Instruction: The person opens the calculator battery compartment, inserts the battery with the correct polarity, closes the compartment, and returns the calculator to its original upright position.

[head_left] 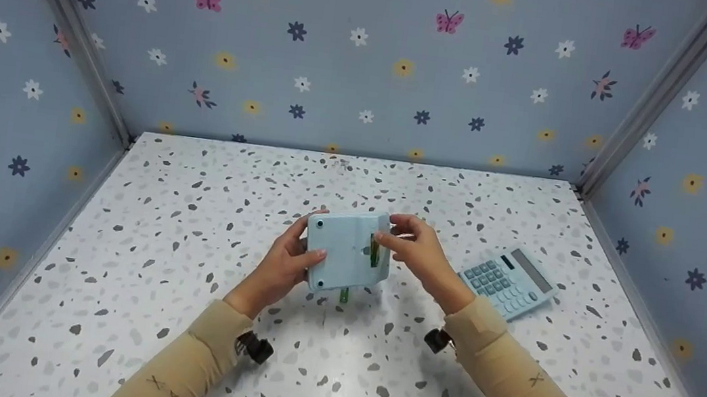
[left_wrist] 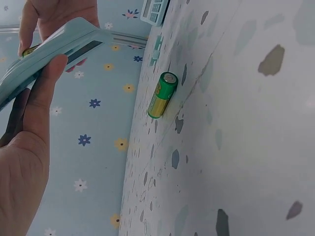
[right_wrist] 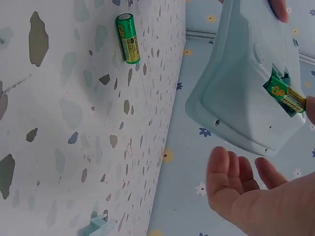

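My left hand (head_left: pixel 276 267) grips a light-blue calculator (head_left: pixel 340 251) by its left side, thumb on the back, which faces up. A green and yellow battery (right_wrist: pixel 288 96) sits slanted in the back's open slot, one end raised. My right hand (head_left: pixel 424 259) is at the calculator's right side; its thumb presses the raised end of that battery, while the other fingers are loosely bent and apart from it. A second green battery (left_wrist: pixel 163 95) lies on the table below the calculator, mostly hidden in the head view.
Another light-blue calculator (head_left: pixel 506 281) lies keys up on the speckled table (head_left: pixel 206 179), right of my right hand. A small light-blue plastic piece (left_wrist: pixel 156 49) lies on the table, beyond the loose battery in the left wrist view. Flower-patterned walls (head_left: pixel 356 76) enclose the back and sides.
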Demonstrator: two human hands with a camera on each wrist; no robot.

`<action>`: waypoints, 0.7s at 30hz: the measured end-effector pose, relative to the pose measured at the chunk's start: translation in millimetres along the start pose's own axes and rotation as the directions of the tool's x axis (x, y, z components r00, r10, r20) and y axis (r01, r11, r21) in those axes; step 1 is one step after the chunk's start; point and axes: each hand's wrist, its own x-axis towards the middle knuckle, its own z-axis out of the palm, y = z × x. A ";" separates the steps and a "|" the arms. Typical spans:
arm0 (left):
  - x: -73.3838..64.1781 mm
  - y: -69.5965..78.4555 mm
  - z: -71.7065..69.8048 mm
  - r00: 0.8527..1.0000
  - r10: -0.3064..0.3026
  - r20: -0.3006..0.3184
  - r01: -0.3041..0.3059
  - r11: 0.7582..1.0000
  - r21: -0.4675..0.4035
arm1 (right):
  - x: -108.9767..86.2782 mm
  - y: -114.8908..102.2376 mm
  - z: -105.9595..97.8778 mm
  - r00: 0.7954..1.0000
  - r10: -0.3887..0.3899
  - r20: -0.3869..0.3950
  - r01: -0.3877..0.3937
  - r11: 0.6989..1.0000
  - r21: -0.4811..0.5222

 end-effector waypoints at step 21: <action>-0.1 -1.0 0.3 1.000 -0.001 0.005 0.001 1.000 0.018 | 0.5 -3.4 -1.8 0.980 0.162 0.115 -0.176 0.976 0.128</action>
